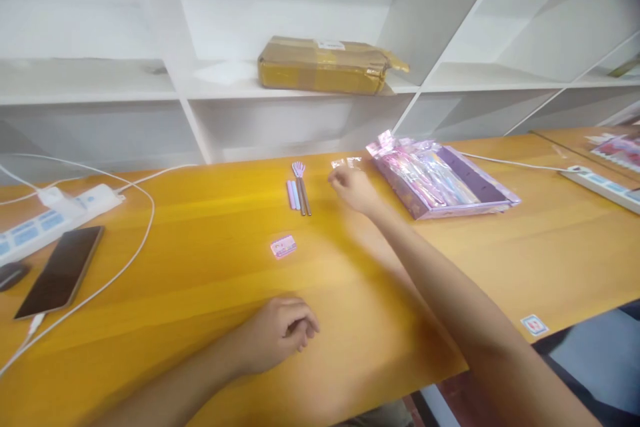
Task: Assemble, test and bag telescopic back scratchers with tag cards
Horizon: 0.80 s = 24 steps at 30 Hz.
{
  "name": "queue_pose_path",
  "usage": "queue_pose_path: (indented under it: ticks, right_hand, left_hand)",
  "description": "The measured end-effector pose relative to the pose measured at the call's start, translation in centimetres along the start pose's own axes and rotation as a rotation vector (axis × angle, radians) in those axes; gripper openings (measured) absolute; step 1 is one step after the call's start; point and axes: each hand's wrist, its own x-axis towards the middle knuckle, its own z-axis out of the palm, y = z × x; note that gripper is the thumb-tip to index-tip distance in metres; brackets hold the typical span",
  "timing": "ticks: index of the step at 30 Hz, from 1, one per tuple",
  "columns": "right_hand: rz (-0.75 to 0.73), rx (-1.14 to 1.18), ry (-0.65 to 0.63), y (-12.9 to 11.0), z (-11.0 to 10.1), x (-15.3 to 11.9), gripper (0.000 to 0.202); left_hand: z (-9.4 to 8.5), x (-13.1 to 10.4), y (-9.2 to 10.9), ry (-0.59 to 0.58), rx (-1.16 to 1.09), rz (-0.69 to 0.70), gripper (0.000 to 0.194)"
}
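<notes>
From where I stand, a low sweep of the right hand (353, 188) towards nine o'clock could scatter the slim sticks (297, 195), lying loose on the table (210, 253). Its fingers curl near clear wrappers (354, 162) at twelve; I can't tell what it grips. The left hand (287, 330), at seven, curls half-open, seemingly empty.

Card (283, 246) lies between phone (61, 271) and tray (465, 211).
</notes>
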Motion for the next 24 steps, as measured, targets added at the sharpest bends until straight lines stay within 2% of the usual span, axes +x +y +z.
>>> queue_pose_path:
  ticks: [4,9,16,24]
  right_hand:
    - [0.081,-0.057,-0.002,-1.9,4.4,2.0,0.020]
    - [0.176,-0.115,-0.001,-1.0,7.6,3.1,0.032]
    - [0.129,-0.211,-0.136,-0.9,7.6,2.3,0.026]
    - [0.213,-0.315,-0.174,-2.1,7.8,2.5,0.026]
  left_hand:
    - [0.2,-0.2,-0.2,0.010,-0.016,-0.006,0.029]
    - [0.2,-0.1,-0.1,0.012,0.018,0.009,0.032]
    - [0.0,-0.1,0.3,0.009,0.022,0.017,0.032]
    - [0.0,-0.1,0.4,0.000,0.008,0.006,0.028]
